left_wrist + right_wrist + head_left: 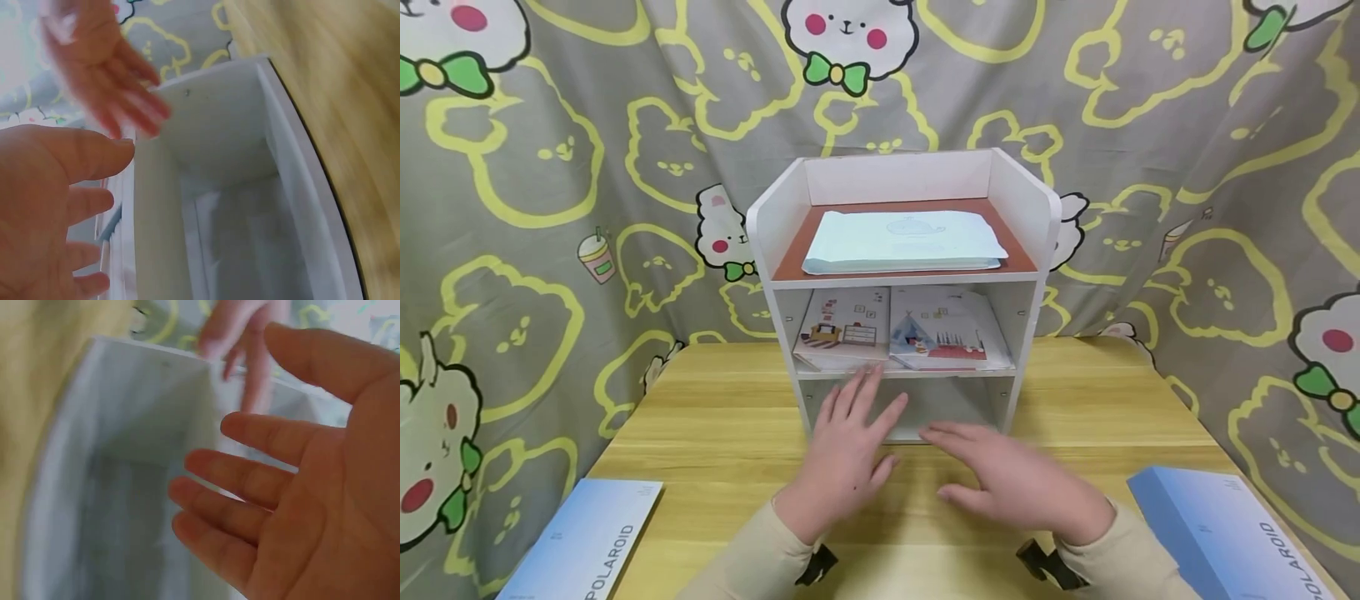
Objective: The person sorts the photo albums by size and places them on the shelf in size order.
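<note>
My left hand point(850, 454) is raised before the small white shelf unit point(1030, 333), fingers spread and fingertips overlapping the edge of its middle shelf in the head view. To its right, my right hand point(1011, 475) reaches toward the lowest compartment point(951, 400) with fingers extended. Neither hand holds anything. Two picture books, a left one point(846, 329) and a right one point(951, 329), lie side by side on the middle shelf. Above them, a stack of pale whale-printed packs point(906, 237) lies on the brown top shelf. Both wrist views look into the bare lowest compartment point(225, 150).
A blue-white POLAROID box point(587, 533) lies at the left of the wooden table point(722, 417), and a thicker POLAROID box point(1225, 533) at the right. A grey curtain point(625, 150) with cartoon prints hangs behind the unit and along both sides.
</note>
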{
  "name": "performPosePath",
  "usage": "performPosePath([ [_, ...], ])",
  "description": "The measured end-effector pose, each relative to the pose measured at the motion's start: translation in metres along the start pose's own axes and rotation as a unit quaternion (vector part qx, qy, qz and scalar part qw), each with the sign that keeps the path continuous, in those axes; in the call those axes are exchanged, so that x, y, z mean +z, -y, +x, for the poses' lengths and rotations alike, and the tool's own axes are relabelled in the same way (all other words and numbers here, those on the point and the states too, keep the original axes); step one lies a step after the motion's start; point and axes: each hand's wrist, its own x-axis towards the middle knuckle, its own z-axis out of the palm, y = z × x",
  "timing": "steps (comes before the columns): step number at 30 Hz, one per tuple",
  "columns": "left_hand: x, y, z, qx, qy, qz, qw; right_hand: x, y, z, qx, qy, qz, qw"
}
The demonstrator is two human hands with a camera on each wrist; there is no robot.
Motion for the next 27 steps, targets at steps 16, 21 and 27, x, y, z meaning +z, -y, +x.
performPosePath([
  [16,-0.003,0.089,-0.082,-0.087,0.142,-0.082,0.9827,0.056,-0.034,0.009,0.059,0.141,0.045,0.987],
  [21,-0.010,0.140,-0.122,-0.154,0.174,-0.071,0.9701,0.058,-0.036,0.007,0.062,0.141,0.054,0.987],
  [27,-0.023,0.207,-0.162,-0.230,0.265,-0.070,0.9337,0.059,-0.035,0.009,0.059,0.127,0.036,0.989],
])
